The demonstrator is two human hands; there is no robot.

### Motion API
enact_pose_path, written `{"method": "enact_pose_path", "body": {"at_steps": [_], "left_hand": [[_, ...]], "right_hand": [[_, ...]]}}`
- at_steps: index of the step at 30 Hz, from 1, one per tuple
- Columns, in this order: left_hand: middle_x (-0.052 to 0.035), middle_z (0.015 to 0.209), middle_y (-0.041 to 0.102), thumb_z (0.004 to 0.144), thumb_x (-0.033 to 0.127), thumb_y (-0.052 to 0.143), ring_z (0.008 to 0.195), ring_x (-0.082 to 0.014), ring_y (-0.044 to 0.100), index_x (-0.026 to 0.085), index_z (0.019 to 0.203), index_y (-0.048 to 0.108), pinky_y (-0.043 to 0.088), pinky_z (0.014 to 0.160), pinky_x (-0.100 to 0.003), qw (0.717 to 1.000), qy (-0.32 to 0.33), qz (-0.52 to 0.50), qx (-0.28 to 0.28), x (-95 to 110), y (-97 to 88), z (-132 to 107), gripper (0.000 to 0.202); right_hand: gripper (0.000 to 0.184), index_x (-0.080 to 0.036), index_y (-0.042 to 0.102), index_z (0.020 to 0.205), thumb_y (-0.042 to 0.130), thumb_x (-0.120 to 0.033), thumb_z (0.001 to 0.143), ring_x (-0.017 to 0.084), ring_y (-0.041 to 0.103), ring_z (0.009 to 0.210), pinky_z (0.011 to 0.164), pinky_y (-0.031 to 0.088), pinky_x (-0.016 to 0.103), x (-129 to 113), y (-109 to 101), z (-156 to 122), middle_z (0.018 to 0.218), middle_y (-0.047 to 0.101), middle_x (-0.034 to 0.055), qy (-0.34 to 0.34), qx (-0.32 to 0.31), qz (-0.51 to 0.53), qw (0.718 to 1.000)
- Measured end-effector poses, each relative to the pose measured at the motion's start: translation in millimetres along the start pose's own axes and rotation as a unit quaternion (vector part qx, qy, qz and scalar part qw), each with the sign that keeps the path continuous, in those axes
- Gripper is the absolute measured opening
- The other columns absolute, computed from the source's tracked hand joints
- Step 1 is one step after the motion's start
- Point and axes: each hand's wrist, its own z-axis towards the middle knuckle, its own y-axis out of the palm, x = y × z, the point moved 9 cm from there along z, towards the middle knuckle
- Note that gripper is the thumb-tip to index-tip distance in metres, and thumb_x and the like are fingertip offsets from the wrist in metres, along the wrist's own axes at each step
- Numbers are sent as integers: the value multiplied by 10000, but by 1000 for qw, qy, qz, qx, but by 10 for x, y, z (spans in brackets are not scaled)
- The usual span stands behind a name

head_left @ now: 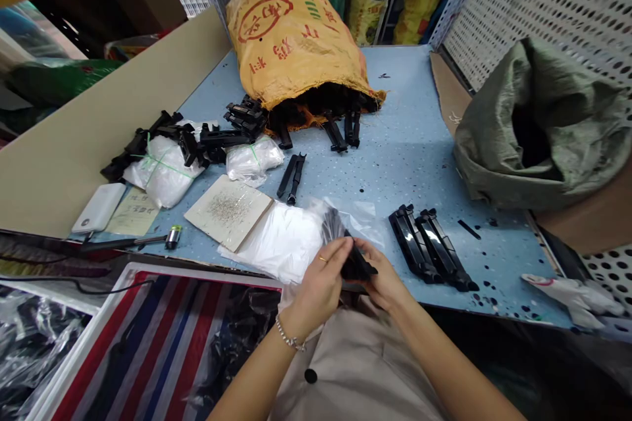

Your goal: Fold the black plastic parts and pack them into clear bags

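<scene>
My left hand (320, 283) and my right hand (382, 279) meet at the near edge of the blue table (409, 145), both closed round a black plastic part (356, 264) held between them. A ring shows on my left hand and a bracelet on its wrist. Just beyond the hands lies a clear plastic bag (340, 223) with black pieces in it, on a stack of white plastic bags (281, 240). A row of finished-looking black parts (429, 247) lies to the right of my right hand.
A yellow woven sack (291, 33) spills black parts at the table's back. More black parts (168, 141) and white bundles lie left. A board with small screws (228, 210), a power bank (99, 207), a green sack (543, 125) and a white glove (573, 296) are around.
</scene>
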Motion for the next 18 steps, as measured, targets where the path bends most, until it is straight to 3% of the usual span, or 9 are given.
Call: {"method": "enact_pose_path", "body": {"at_steps": [2,4,8,10,13,15,18], "left_hand": [[-116,1422,417,876,31,335,1329,-205,411,271,1475,266,416,1091,-386,999,12,-37,-25,92,23,-17,649],[-132,1387,425,848,28,382,1288,-220,452,253,1420,354,460,1041,-393,999,-19,-39,-6,10,-26,-57,615],[-161,1349,426,813,-1,380,1223,-269,503,187,1117,577,499,957,-450,987,-118,65,92,-380,-230,-173,409],[-156,1406,397,822,-2,365,1271,-284,462,188,1133,584,455,1012,-481,979,-128,124,99,-473,-253,-185,425],[-139,1514,286,834,-6,336,1403,-255,297,206,1422,344,351,1123,-468,982,-98,130,95,-440,-232,-139,626],[-133,1558,192,842,-6,314,1448,-227,195,212,1501,143,325,1144,-445,989,-72,97,87,-376,-214,-97,715],[-132,1561,164,871,23,306,1453,-225,174,240,1510,97,317,1142,-453,989,-71,63,112,-363,-291,-60,706]], "right_hand": [[486,-235,542,1118,779,-321,702,118,568,545,494,452,211,-112,17,23,642,627,-53,-63,13,-62,996],[525,-238,521,1156,775,-339,708,114,554,533,489,434,206,-132,54,37,631,625,-52,-76,-1,-82,994],[417,-217,580,1072,756,-351,719,147,620,584,480,485,233,27,75,56,795,708,37,-6,-31,5,999],[338,-206,618,1049,729,-334,756,134,629,589,475,500,210,118,104,57,803,719,54,35,-45,48,997],[322,-207,642,1096,708,-294,793,102,629,586,496,525,172,172,190,65,799,721,43,72,-72,89,991],[326,-205,642,1118,700,-280,806,99,632,585,502,537,169,141,229,84,805,720,44,76,-81,99,989],[267,-173,658,1066,687,-266,818,95,623,579,499,544,160,110,275,105,805,709,55,99,-110,109,983]]}}
